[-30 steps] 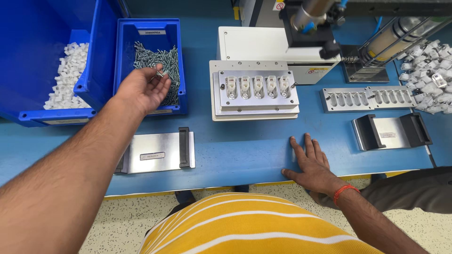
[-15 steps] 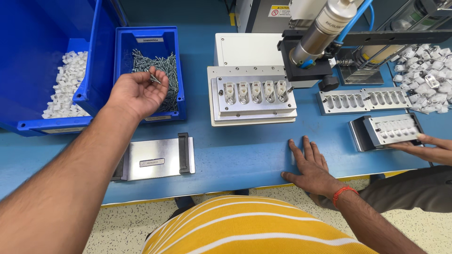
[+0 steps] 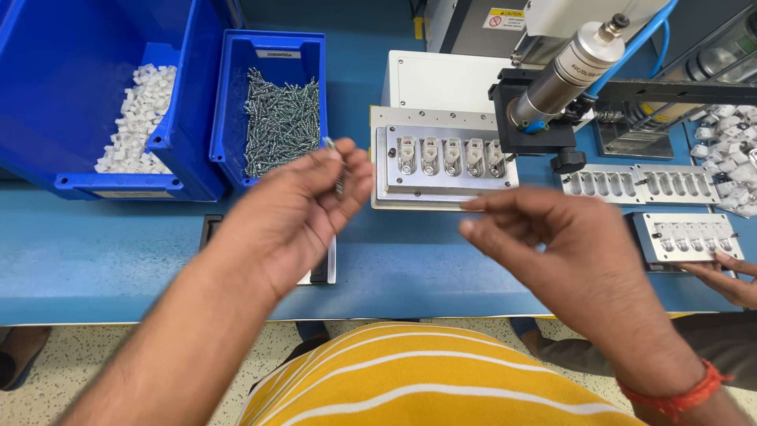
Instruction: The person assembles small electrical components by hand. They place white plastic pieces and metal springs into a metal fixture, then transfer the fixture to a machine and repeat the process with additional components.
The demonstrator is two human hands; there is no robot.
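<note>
Left hand [image 3: 303, 209] is raised over the blue counter [image 3: 102, 252], palm up, fingers curled in, pinching a few silver screws [image 3: 337, 167] between thumb and fingertips; one screw tip pokes out above the index finger, exact count can't be read because of blur. Right hand [image 3: 564, 248] is up at about the same height, well apart from the left, fingers loosely bent with thumb and index drawn narrow toward each other, holding nothing visible; red thread band [image 3: 670, 390] on its wrist. Between and behind the two hands sits the metal fixture plate [image 3: 441, 170] on the counter, with a row of five pockets, each carrying a small white part [image 3: 430, 150]. Just left of the fixture is the small blue bin [image 3: 272, 110] heaped with loose screws, and beside that a bigger blue bin [image 3: 87, 102] with white plastic pieces [image 3: 140, 118] piled in it. A flat steel plate [image 3: 319, 272] lies on the counter under the left hand, mostly hidden by it. Above the fixture's right end hangs a silver pneumatic cylinder [image 3: 564, 71] on a black bracket. Far right: an empty-pocket metal strip [image 3: 639, 183], and another loaded fixture [image 3: 690, 237] with another person's hand [image 3: 729, 276] touching its lower edge. More white pieces [image 3: 729, 154] heaped at the right edge.
</note>
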